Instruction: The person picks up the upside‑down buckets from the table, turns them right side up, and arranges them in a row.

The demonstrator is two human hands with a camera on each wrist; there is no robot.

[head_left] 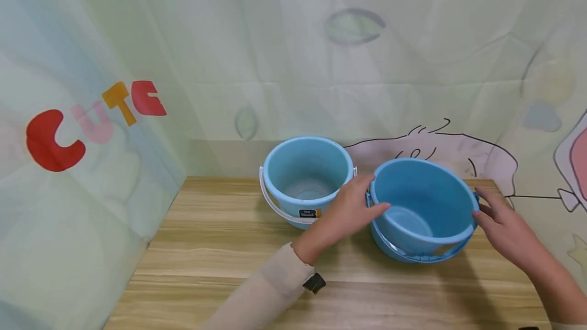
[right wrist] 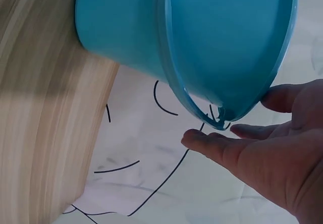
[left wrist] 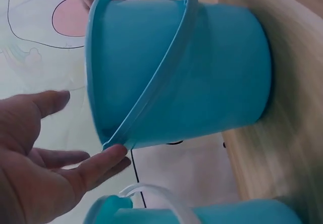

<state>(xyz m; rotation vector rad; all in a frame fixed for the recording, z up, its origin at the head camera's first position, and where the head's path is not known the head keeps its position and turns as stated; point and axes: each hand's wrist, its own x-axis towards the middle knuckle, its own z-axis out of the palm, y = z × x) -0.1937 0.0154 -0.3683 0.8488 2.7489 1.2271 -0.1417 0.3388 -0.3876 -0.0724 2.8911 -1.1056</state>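
A blue bucket [head_left: 412, 218] with a blue handle [left wrist: 156, 77] stands on the wooden table between the two hands. At its left side, the left hand [head_left: 350, 208] has its fingertips at the handle joint, just below the rim. Its thumb is spread apart from the rim in the left wrist view. On the opposite side, the right hand [head_left: 509, 233] touches the rim with its thumb, its extended fingers [right wrist: 212, 146] beside the other handle joint. A second, lighter blue bucket [head_left: 286, 205] with a white handle stands to the left, partly hidden behind the left hand.
The wood-grain table [head_left: 197, 258] reaches back to a printed curtain [head_left: 257, 39] with coloured letters and line drawings. A small dark label [head_left: 308, 213] is on the front of the lighter bucket. Something black [head_left: 314, 283] shows at the left sleeve.
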